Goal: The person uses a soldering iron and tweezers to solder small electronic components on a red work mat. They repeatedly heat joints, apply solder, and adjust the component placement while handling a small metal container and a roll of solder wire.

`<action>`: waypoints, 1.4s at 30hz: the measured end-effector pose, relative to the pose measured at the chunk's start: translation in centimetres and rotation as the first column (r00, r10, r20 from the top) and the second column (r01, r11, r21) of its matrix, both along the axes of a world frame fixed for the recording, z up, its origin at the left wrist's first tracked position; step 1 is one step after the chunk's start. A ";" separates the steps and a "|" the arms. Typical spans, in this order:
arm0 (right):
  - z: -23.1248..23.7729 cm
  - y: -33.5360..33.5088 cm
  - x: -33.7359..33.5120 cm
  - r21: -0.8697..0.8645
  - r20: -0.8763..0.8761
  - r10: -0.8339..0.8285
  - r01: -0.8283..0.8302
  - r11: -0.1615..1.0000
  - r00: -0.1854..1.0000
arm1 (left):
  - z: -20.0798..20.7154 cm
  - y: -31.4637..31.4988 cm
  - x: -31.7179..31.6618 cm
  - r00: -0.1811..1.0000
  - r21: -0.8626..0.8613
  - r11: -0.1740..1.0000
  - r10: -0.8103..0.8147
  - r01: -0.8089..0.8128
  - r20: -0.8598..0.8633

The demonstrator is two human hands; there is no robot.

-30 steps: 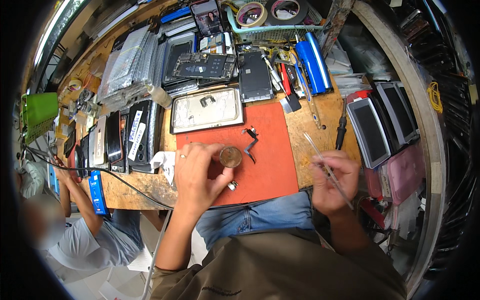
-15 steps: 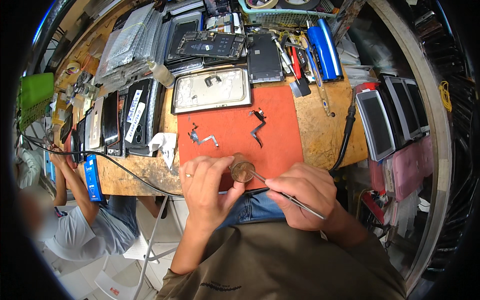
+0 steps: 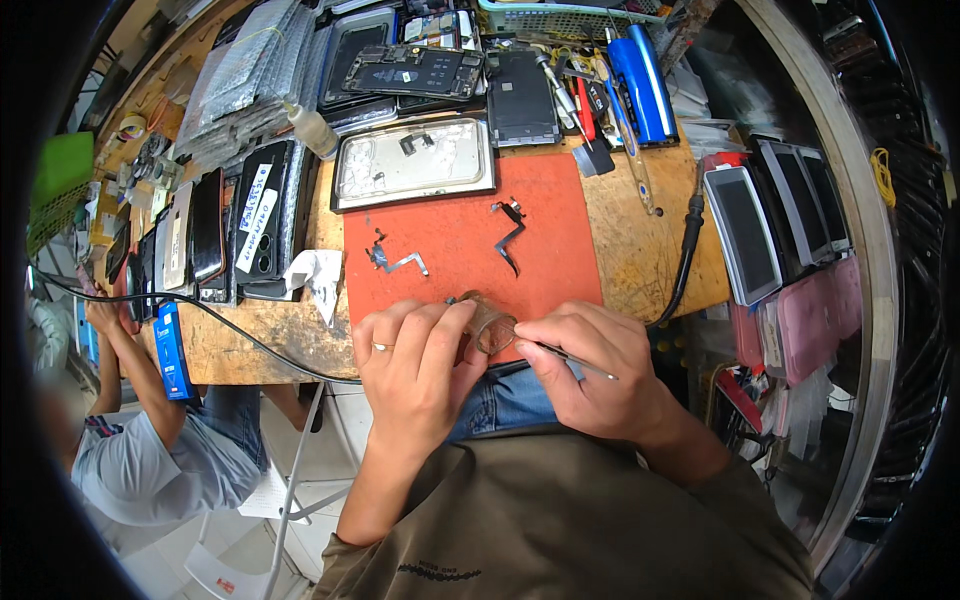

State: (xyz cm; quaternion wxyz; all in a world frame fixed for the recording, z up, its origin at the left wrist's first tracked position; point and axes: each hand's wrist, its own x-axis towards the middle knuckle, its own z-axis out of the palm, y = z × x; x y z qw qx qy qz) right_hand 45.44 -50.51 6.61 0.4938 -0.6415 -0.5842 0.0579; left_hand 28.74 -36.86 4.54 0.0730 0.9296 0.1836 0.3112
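A: As the left hand point(image 3: 415, 370) steadies the small brown-tinted glass jar point(image 3: 493, 332), what are its fingers doing?

B: They grasp the jar around its side, thumb below, with the mouth tilted toward the lower right of the frame.

A: And the right hand point(image 3: 600, 375)?

B: Its fingers pinch a slim metal tool point(image 3: 580, 363), whose tip reaches the jar's mouth; I can't tell how far in it goes.

A: Where is the jar, exactly?

B: Just below the centre of the frame, above the near edge of the red mat point(image 3: 565, 270) on the wooden worktop point(image 3: 640, 275).

A: What lies on the mat?

B: Two bent flex cables, one silvery point(image 3: 405, 265) left of centre, one darker point(image 3: 509, 240) near the middle. A pale, dark-rimmed tray point(image 3: 370, 165) overlaps the mat's upper edge.

A: Around it?

B: A crumpled white tissue point(image 3: 318, 275) at centre left, and a blue cylinder point(image 3: 640, 85) at upper right.
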 end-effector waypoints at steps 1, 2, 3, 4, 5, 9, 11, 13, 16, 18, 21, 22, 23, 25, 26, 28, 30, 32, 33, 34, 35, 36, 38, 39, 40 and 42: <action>-0.1 0.0 0.0 -0.004 -0.003 -0.007 0.007 1.000 1.000 | -0.1 0.0 0.1 1.000 0.007 1.000 -0.004 0.004 -0.003; -0.1 0.0 0.0 -0.005 -0.008 -0.007 0.007 1.000 1.000 | -0.1 0.0 0.1 1.000 0.013 1.000 -0.008 0.008 -0.006; -0.2 0.0 -0.1 -0.007 -0.014 -0.008 0.008 1.000 1.000 | -0.2 0.0 0.2 1.000 0.020 1.000 -0.012 0.012 -0.007; -0.3 0.1 -0.1 -0.012 -0.039 -0.008 0.008 1.000 0.999 | -0.2 0.0 0.2 1.000 0.028 0.999 -0.015 0.015 -0.008; -0.4 0.2 -0.1 0.008 -0.024 -0.005 0.006 1.000 1.000 | -0.2 0.0 0.2 1.000 0.036 0.999 -0.019 0.019 -0.009; -0.5 0.4 0.0 0.042 -0.037 0.009 -0.007 0.999 0.999 | -0.3 0.1 0.2 1.000 0.043 0.999 -0.021 0.021 -0.010; -0.5 0.2 -0.1 0.023 -0.043 0.006 -0.005 1.000 0.999 | -0.3 0.2 0.3 1.000 0.048 0.999 -0.016 0.016 0.000; -0.3 0.1 -0.1 -0.023 -0.060 -0.004 0.002 1.000 0.998 | -0.3 0.2 0.2 1.000 0.039 0.999 -0.019 0.020 -0.005; -0.4 0.2 -0.1 0.002 -0.075 -0.005 0.006 1.000 0.997 | -0.2 0.2 0.2 1.000 0.017 1.000 -0.022 0.022 -0.012; -0.4 0.2 -0.1 0.007 -0.071 0.001 -0.001 1.000 0.997 | -0.1 0.2 0.2 1.000 0.008 1.000 -0.021 0.021 -0.012; -0.4 0.2 0.1 0.046 -0.076 0.009 -0.005 0.999 0.997 | -0.1 0.3 0.2 1.000 0.008 1.000 -0.019 0.019 -0.005; -0.4 0.2 0.1 0.063 -0.076 0.012 -0.007 0.998 0.997 | -0.1 0.3 0.2 1.000 0.008 1.000 -0.018 0.018 -0.003; -0.5 0.3 0.2 0.064 -0.053 0.006 -0.002 0.998 0.999 | 0.0 0.3 0.2 1.000 -0.002 1.000 -0.014 0.014 -0.001; -0.5 0.4 0.3 0.063 -0.018 -0.005 0.006 0.998 1.000 | 0.0 0.3 0.2 1.000 0.009 1.000 -0.016 0.016 -0.007; -0.6 0.4 0.3 0.069 0.014 -0.005 0.004 0.998 1.000 | 0.1 0.3 0.2 1.000 -0.003 1.000 -0.015 0.015 -0.009; -0.7 0.5 0.2 0.073 0.039 -0.003 0.000 0.997 0.999 | 0.1 0.3 0.3 1.000 0.011 1.000 -0.020 0.020 -0.012; -0.7 0.5 0.1 0.055 0.052 -0.006 0.003 0.998 0.999 | 0.1 0.3 0.3 1.000 0.012 1.000 -0.022 0.022 -0.012; -0.6 0.4 0.0 0.046 0.042 -0.007 0.005 0.999 0.999 | 0.0 0.3 0.4 1.000 0.001 1.000 -0.021 0.021 -0.009; -0.6 0.3 0.0 0.044 0.033 -0.007 0.005 0.999 0.999 | 0.0 0.3 0.4 1.000 0.023 0.999 -0.025 0.025 -0.008; -0.6 0.3 0.0 0.043 0.007 -0.007 0.006 0.999 1.000 | 0.0 0.4 0.4 1.000 0.032 0.999 -0.028 0.028 -0.007; -0.5 0.3 0.1 0.043 0.012 -0.004 0.003 0.999 1.000 | 0.0 0.5 0.4 1.000 0.041 0.999 -0.030 0.030 -0.006; -0.5 0.3 0.1 0.042 0.001 -0.001 0.001 0.999 1.000 | 0.0 0.5 0.4 0.999 0.042 0.999 -0.032 0.032 -0.007; -0.4 0.3 0.2 0.051 -0.026 0.004 -0.003 0.999 1.000 | 0.0 0.6 0.4 0.999 0.043 0.998 -0.035 0.035 -0.008; -0.4 0.3 0.2 0.060 -0.042 0.007 -0.005 0.998 0.999 | 0.0 0.6 0.3 0.999 0.042 0.998 -0.034 0.035 -0.007; -0.4 0.4 0.3 0.074 -0.073 0.010 -0.005 0.997 0.997 | 0.0 0.6 0.3 0.999 0.042 0.999 -0.034 0.034 -0.005; -0.3 0.3 0.3 0.079 -0.055 -0.001 0.005 0.997 0.998 | 0.0 0.7 0.3 0.999 0.044 0.999 -0.033 0.033 -0.002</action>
